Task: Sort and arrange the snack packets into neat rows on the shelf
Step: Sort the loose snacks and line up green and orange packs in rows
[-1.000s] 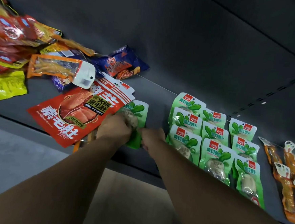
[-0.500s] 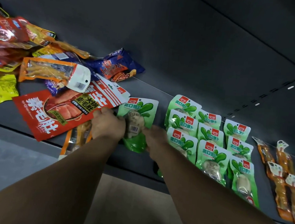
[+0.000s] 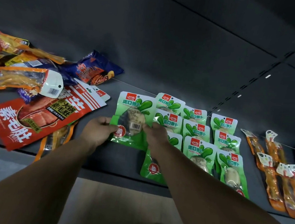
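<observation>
While held: green radish packet (image 3: 134,118) flat on shelf (image 3: 94,153), just left of green rows
Left hand (image 3: 97,131): pinches packet's lower left edge
Right hand (image 3: 156,135): pinches its lower right edge
Green rows (image 3: 201,133): overlapping, right of packet
Red pouch (image 3: 36,119): left, in jumbled pile
Orange packets (image 3: 276,175): far right

Dark grey shelf (image 3: 94,148) with a matte back panel (image 3: 165,51) behind it; slotted upright strip (image 3: 251,84) runs diagonally at right, small bright glints on it; pale wood-tone floor (image 3: 111,201) below the shelf edge; lighting dim overall.
</observation>
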### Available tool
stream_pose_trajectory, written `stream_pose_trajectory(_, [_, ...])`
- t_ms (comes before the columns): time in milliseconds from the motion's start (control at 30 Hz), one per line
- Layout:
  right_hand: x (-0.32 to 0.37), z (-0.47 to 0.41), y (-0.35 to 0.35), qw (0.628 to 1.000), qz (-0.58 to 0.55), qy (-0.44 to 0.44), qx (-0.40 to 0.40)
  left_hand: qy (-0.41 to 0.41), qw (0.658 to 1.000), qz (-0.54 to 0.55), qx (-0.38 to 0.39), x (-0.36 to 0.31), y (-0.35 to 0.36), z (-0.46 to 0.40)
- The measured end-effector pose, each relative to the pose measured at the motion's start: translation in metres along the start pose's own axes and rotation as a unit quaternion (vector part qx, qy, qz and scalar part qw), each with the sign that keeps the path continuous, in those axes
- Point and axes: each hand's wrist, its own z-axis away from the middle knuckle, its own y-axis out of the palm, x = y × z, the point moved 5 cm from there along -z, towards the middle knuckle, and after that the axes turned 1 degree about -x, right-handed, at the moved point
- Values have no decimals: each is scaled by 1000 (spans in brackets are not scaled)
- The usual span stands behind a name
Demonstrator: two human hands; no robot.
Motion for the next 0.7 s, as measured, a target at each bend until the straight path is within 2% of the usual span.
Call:
stream_pose_trajectory(133, [0,-1,1,1000,17,1,0,39,994,-93,-32,-3,1,-4])
stream_pose_trajectory(400, [9,-15,11,989,122,-85,23,72,980,-153,-103,-9,11,-23])
stream_pose_trajectory(533, [19,-19,23,958,252,-123,60,70,973,-167,-140,-10,13,-33])
stream_pose_trajectory(633, [21,-22,34,912,377,-124,101,65,973,-159,-154,-13,16,-40])
stream_pose_trajectory(700, [25,-25,35,895,415,-123,106,84,968,-175,-158,-17,19,-44])
